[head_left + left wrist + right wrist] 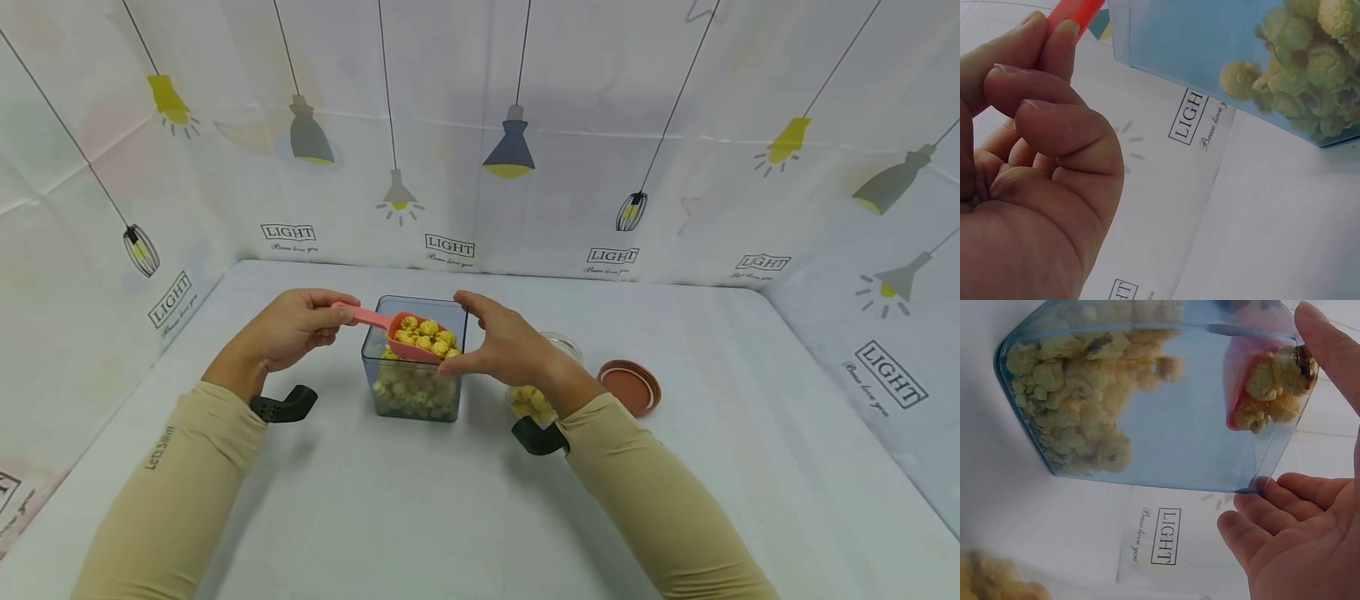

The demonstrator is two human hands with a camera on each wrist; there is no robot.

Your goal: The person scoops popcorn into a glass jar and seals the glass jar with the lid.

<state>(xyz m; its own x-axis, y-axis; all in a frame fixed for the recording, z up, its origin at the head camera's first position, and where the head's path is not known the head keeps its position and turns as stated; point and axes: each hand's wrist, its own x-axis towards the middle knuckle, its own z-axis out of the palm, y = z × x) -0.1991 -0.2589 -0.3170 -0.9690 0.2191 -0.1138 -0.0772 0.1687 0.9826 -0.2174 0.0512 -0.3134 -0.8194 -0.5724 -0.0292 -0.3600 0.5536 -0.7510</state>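
My left hand pinches the handle of a pink scoop between thumb and fingertips. Yellow popcorn fills the scoop, which lies across the top of a clear bluish container. More popcorn is heaped inside against the container wall. My right hand holds the container at its right side, thumb by the front corner and fingers by the back corner. Through the wall, the right wrist view shows the scoop's front end. In the left wrist view the scoop handle sticks out beyond my fingertips.
A clear jar with popcorn in its bottom stands right of the container, partly hidden behind my right hand and wrist. Farther right, a round reddish-brown lid lies on the white-covered table. A lamp-printed cloth rises behind.
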